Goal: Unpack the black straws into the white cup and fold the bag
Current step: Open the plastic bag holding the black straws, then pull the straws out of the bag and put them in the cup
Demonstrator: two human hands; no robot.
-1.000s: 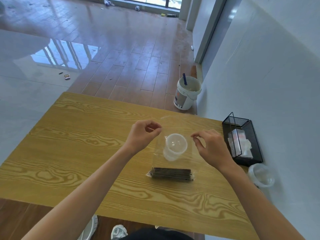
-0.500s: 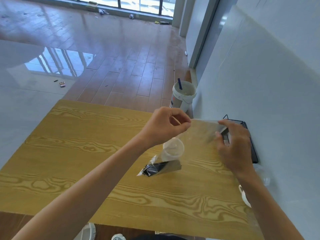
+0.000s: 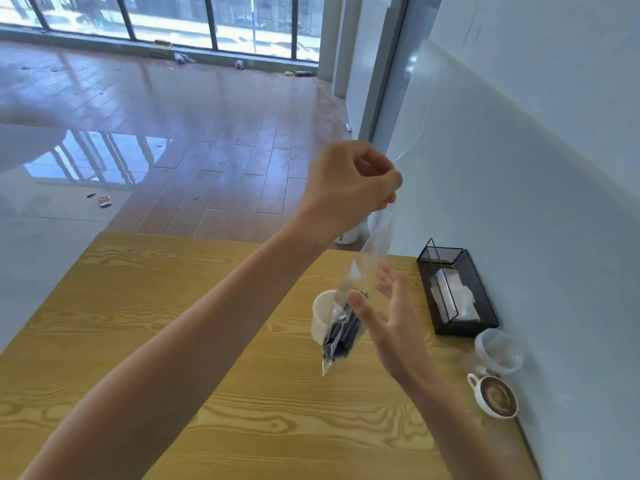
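Overhead, one clear bag [image 3: 372,258] is pinched by the left hand [image 3: 349,183] — hanging lengthwise, black straws [image 3: 341,336] bunched downward — beside one white cup [image 3: 320,315], the right hand [image 3: 391,317] spread against it.

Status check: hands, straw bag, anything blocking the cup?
Left hand pinches bag top, lifted. Right hand open at black straws. White cup behind bag, unblocked.

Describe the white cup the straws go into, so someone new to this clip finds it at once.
On the wooden table, look left of the black wire basket by the wall. The white cup stands there, partly behind the hanging bag. Unlike the coffee cup and clear lidded cup, it is plain, open and handleless.
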